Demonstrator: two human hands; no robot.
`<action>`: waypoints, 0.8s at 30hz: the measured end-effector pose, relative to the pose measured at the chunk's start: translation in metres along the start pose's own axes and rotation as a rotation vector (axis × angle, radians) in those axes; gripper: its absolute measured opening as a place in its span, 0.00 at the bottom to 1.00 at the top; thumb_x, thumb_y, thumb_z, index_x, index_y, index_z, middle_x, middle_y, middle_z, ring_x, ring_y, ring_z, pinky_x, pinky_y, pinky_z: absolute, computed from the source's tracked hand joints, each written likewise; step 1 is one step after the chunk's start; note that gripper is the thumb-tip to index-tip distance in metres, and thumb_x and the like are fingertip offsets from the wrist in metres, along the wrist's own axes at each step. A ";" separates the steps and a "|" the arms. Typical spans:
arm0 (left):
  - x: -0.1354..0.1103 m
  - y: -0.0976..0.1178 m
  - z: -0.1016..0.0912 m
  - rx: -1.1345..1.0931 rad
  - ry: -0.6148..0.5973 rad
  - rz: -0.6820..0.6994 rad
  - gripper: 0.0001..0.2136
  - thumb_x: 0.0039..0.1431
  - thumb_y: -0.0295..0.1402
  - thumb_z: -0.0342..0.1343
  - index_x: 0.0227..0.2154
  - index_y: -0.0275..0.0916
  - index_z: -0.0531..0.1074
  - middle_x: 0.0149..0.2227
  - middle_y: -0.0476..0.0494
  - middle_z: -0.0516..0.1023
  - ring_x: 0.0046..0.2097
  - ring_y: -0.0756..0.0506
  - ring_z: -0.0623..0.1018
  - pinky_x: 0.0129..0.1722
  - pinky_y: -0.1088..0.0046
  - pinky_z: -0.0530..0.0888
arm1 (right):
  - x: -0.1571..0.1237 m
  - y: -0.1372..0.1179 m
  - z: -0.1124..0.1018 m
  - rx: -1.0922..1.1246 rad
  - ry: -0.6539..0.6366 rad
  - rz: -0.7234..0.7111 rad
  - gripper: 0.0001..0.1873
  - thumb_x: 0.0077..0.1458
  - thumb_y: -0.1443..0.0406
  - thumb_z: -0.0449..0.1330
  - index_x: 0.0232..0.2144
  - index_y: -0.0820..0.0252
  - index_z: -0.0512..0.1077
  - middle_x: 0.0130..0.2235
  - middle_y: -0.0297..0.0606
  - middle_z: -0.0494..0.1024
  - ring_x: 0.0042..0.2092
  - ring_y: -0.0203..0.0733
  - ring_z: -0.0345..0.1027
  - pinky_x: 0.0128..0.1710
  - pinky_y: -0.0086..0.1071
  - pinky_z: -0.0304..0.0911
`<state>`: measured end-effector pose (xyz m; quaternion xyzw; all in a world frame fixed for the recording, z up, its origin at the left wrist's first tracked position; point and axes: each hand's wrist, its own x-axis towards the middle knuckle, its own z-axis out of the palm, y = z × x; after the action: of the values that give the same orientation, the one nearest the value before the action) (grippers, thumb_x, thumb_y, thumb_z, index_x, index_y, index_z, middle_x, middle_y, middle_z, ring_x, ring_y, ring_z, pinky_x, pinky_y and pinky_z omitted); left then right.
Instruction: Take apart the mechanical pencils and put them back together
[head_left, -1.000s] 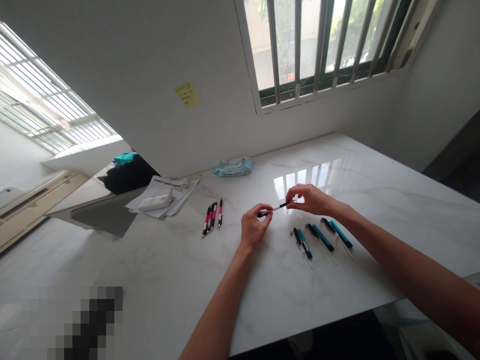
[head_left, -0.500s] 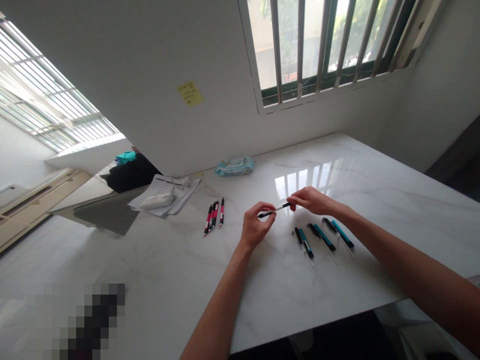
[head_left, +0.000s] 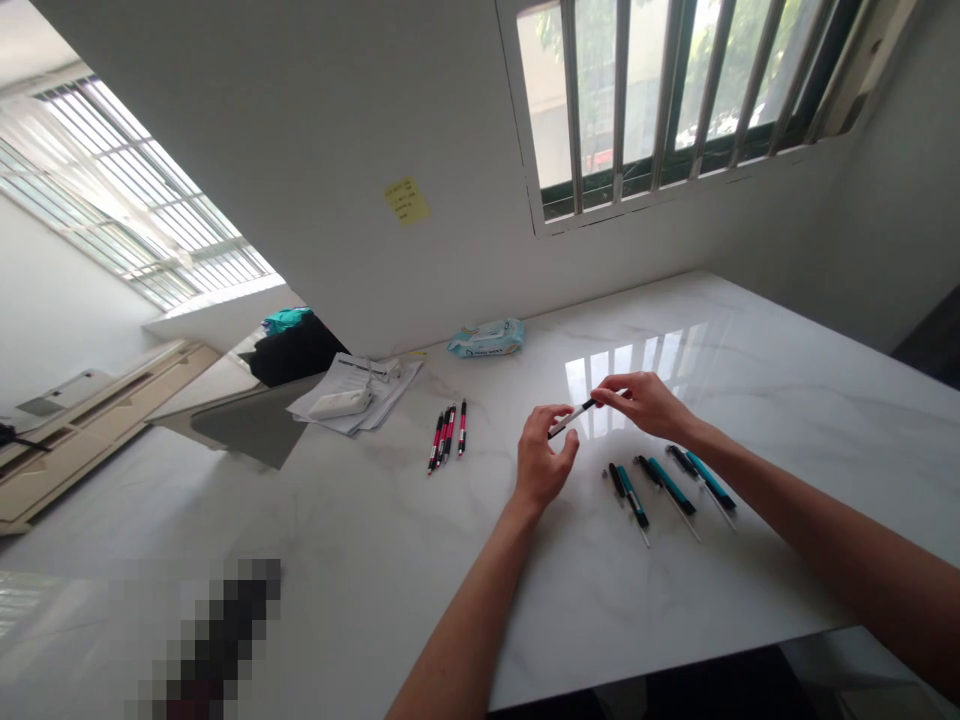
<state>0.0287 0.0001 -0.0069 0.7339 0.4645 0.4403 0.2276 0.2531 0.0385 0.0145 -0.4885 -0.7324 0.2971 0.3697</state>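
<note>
On the worktop [head_left: 480,580], we record the right grip [head_left: 645,405] pinching a black pen [head_left: 571,419], left grip [head_left: 543,458] spread beside it, teal pens [head_left: 671,487] and pink pens [head_left: 448,433] lying grouped.

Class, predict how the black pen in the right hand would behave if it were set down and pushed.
The pen looks slim, round and stiff, so it probably won't flex and would likely roll on the glossy marble top. It is probably light for its size, since the right hand pinches it with just its fingertips.
</note>
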 end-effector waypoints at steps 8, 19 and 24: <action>0.002 -0.012 -0.007 0.115 -0.068 0.024 0.10 0.60 0.31 0.63 0.44 0.45 0.79 0.41 0.48 0.82 0.34 0.48 0.78 0.41 0.71 0.76 | 0.001 0.002 0.004 0.065 -0.016 0.023 0.29 0.62 0.41 0.57 0.29 0.59 0.81 0.28 0.37 0.80 0.30 0.41 0.69 0.32 0.34 0.59; 0.014 -0.060 -0.074 0.588 0.286 -0.146 0.14 0.68 0.29 0.50 0.49 0.44 0.78 0.48 0.39 0.83 0.47 0.37 0.80 0.49 0.62 0.72 | 0.003 0.022 -0.005 -0.004 0.005 -0.018 0.17 0.63 0.51 0.59 0.43 0.55 0.80 0.40 0.40 0.84 0.39 0.46 0.77 0.41 0.39 0.71; 0.010 -0.078 -0.081 0.727 0.253 -0.210 0.15 0.66 0.27 0.48 0.42 0.43 0.81 0.45 0.36 0.81 0.50 0.35 0.76 0.55 0.56 0.70 | -0.001 0.016 -0.004 -0.049 -0.071 -0.047 0.14 0.63 0.54 0.59 0.41 0.55 0.80 0.39 0.40 0.84 0.37 0.45 0.76 0.39 0.39 0.71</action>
<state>-0.0761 0.0393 -0.0188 0.6550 0.6870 0.3086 -0.0623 0.2647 0.0439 0.0036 -0.4693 -0.7634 0.2873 0.3384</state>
